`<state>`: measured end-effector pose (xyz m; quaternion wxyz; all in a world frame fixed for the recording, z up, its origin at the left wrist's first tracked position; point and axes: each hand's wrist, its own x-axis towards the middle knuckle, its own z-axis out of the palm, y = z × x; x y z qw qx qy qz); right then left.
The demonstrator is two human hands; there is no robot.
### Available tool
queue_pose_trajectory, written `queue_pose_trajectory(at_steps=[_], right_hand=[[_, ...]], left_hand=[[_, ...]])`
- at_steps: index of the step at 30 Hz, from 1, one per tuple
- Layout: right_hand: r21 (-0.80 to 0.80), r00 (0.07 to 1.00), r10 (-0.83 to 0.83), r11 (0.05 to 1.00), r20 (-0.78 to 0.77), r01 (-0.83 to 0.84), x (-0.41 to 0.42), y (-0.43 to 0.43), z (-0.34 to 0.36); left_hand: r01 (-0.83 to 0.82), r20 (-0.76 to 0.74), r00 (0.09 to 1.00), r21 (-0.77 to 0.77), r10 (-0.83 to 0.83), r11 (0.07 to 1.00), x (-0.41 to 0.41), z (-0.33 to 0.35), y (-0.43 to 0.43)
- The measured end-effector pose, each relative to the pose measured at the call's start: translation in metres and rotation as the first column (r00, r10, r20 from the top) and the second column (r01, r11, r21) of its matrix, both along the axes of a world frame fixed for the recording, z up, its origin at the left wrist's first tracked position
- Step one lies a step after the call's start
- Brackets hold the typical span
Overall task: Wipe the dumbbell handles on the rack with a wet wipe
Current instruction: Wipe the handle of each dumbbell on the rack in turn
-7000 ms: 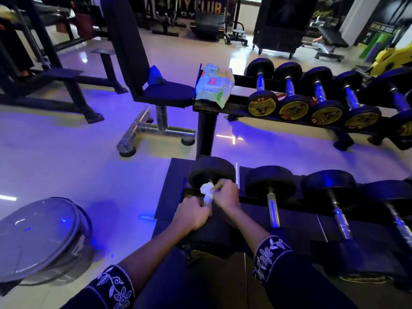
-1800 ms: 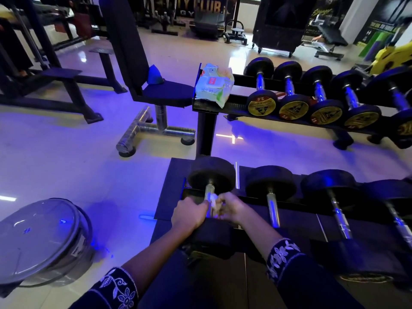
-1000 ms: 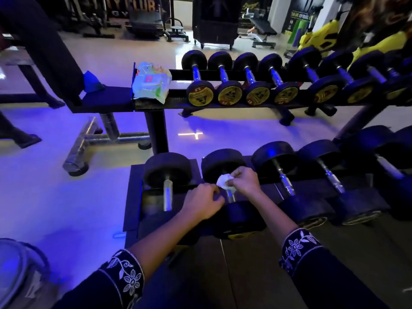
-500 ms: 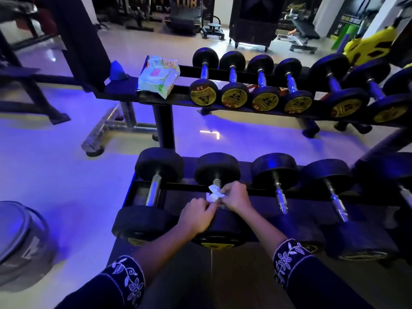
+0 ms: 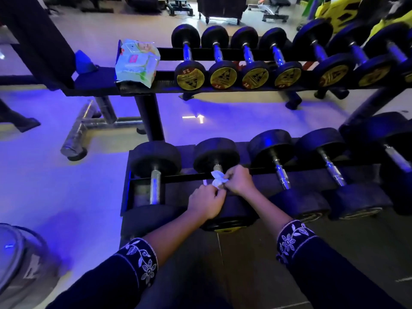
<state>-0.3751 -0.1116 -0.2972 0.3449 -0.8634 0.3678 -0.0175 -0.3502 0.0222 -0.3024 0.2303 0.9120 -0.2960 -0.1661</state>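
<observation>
The floor [image 5: 55, 175] around the lower rack [image 5: 178, 178] was pale, glossy tile washed in violet-blue light. A bright patch of reflected light lay on it just beyond that rack. On your side of the rack the ground was a dark mat [image 5: 256, 264]. The upper rack [image 5: 165, 86] stood beyond the lower rack, and farther off were gym machines, cut off by the top edge.

Your right hand [image 5: 239, 181] pinched the crumpled white wet wipe [image 5: 217, 178] against the handle [image 5: 217, 167] of the second dumbbell [image 5: 216, 153] from the lower rack's left end, close to its far head. Your left hand [image 5: 206, 202] was curled over the near part of that handle, touching the wipe.

Both hands hid most of the handle. Your left wrist covered part of the near head, leaving a sliver of yellow label. Left of the lower rack, on your side, a grey round object [image 5: 20, 253] was cut off by the corner; I could not tell what it was. A small blue thing [image 5: 85, 62] on the padded seat [image 5: 93, 82], beyond and left of the lower rack, was too dim to identify.

Several yellow end caps [image 5: 189, 76] on the upper rack read "2.5"; their other print was too small. The pack of wipes [image 5: 137, 63], above and beyond the lower rack's left end, bore a pink panel whose writing I could not read.
</observation>
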Motion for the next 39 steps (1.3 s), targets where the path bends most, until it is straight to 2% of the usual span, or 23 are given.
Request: queue_pose_trajectory(at_steps=[3,8,12,15,18,24,28,30,32,39], right_hand=[[-0.023,1.000,-0.014,1.000,-0.016,0.014,0.005,0.000,0.003],[-0.066,0.996,-0.066,0.995,0.067,0.071,0.035,-0.007,0.015],[-0.097,0.997,0.078,0.992,-0.022,-0.080,0.025,-0.013,0.013],[-0.059,0.979,0.193,0.979,-0.073,-0.197,0.000,-0.014,0.003],[-0.084,0.979,0.203,0.975,-0.029,-0.204,0.001,-0.015,0.002],[-0.099,0.992,0.093,0.992,0.084,-0.084,0.033,-0.013,0.015],[-0.118,0.980,0.197,0.973,-0.003,-0.196,0.010,-0.011,0.009],[-0.055,0.972,0.231,0.971,-0.033,-0.233,-0.007,-0.011,0.006],[-0.021,0.977,0.211,0.977,-0.015,-0.211,-0.010,-0.011,0.007],[-0.052,0.997,0.017,0.999,0.076,-0.014,0.022,-0.010,0.016]], left_hand=[[-0.005,0.008,1.000,0.006,0.004,1.000,0.000,0.000,0.000],[-0.038,0.005,0.999,0.000,0.038,0.999,0.000,-0.004,-0.001],[-0.125,-0.025,0.992,-0.016,0.124,0.992,-0.003,-0.007,-0.003],[-0.170,-0.041,0.985,-0.011,0.169,0.985,-0.003,-0.007,-0.003],[-0.184,-0.047,0.982,-0.014,0.183,0.983,-0.003,-0.008,-0.004],[-0.175,-0.052,0.984,-0.035,0.173,0.984,-0.004,-0.005,-0.003],[-0.172,-0.049,0.984,-0.028,0.170,0.985,-0.004,-0.008,-0.002],[-0.174,-0.047,0.984,-0.029,0.173,0.984,-0.003,-0.009,-0.002],[-0.170,-0.037,0.985,-0.028,0.169,0.985,-0.002,-0.011,-0.002],[-0.133,-0.053,0.990,-0.028,0.132,0.991,-0.002,-0.008,-0.002]])
